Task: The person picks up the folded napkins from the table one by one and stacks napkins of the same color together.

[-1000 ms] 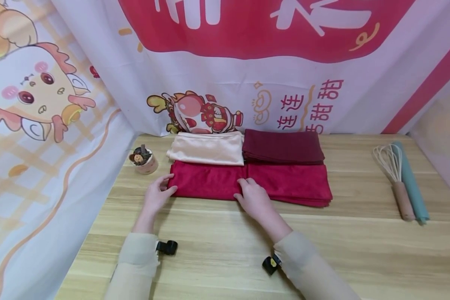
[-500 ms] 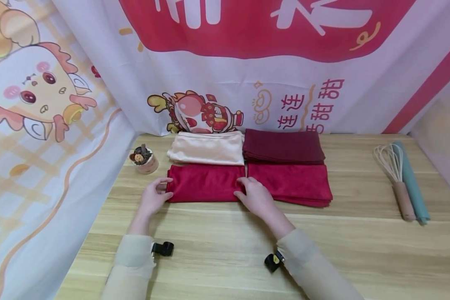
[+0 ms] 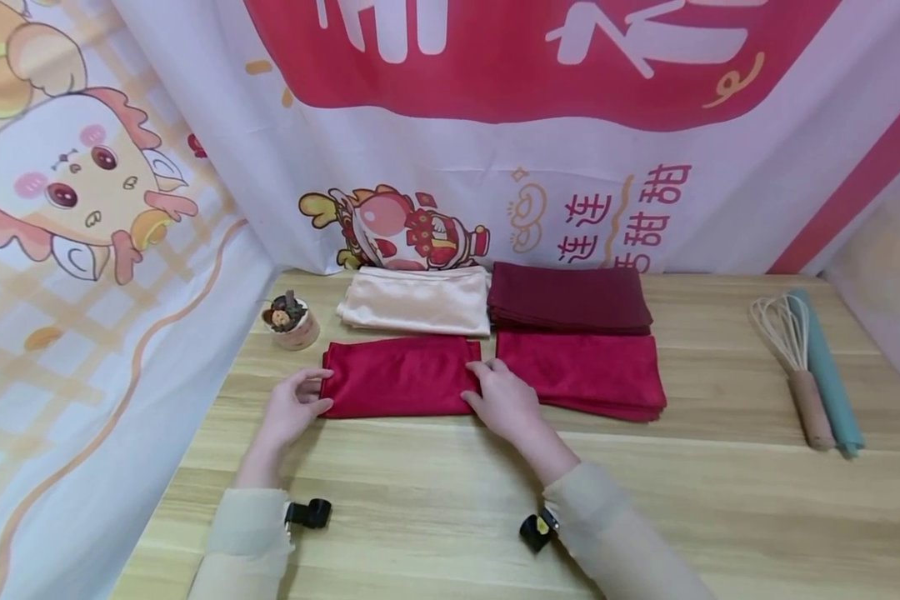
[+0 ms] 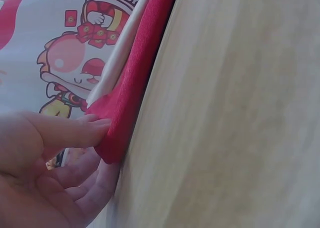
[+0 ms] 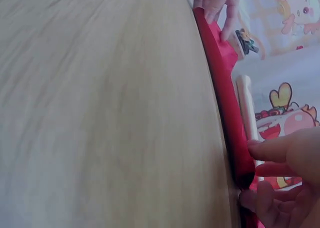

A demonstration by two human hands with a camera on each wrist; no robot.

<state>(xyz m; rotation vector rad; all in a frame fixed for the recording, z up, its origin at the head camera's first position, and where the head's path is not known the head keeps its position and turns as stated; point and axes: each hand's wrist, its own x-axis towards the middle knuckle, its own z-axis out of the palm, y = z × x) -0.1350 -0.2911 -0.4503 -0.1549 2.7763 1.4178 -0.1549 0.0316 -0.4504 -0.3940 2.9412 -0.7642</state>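
Observation:
A folded bright red cloth lies near the table's middle, slightly tilted. My left hand grips its left end; in the left wrist view the thumb lies on top and the fingers are at its edge and underside. At the other end my right hand pinches the cloth's right side, thumb toward the front. In the right wrist view both hands hold the red cloth at its two ends. To the right sits a second folded red cloth, apart from the first.
Behind the red cloths lie a folded cream cloth and a folded maroon cloth. A small decorated cup stands at the left. A whisk and a teal roll rest at the right of the wooden table.
Both hands have drawn the left red cloth toward the front and left. A gap has opened between it and the cream cloth and the right red cloth.

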